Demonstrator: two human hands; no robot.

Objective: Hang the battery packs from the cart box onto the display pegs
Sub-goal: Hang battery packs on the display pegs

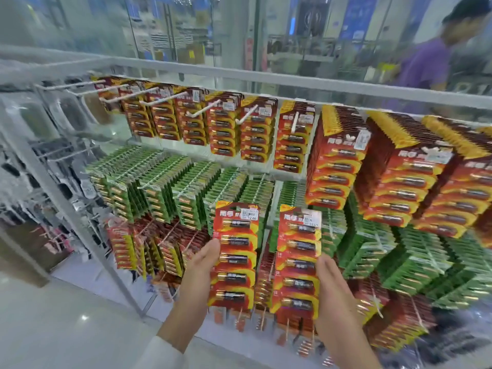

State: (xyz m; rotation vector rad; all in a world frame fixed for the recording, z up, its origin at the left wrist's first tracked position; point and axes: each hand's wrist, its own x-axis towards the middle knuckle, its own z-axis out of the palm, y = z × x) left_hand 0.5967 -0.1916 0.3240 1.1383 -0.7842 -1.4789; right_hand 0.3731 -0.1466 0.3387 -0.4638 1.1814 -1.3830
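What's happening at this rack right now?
A person is restocking a battery display. The left hand grips one red battery pack by its left edge, and the right hand grips a second red pack by its right edge. Both are held upright in front of the green packs, not yet on a peg. The top-row pegs, where matching red packs hang, show bare length at the left.

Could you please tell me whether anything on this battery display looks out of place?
Nothing looks damaged or fallen. Only the top row is uneven: the left pegs stick out largely bare, while the right red packs fill theirs.
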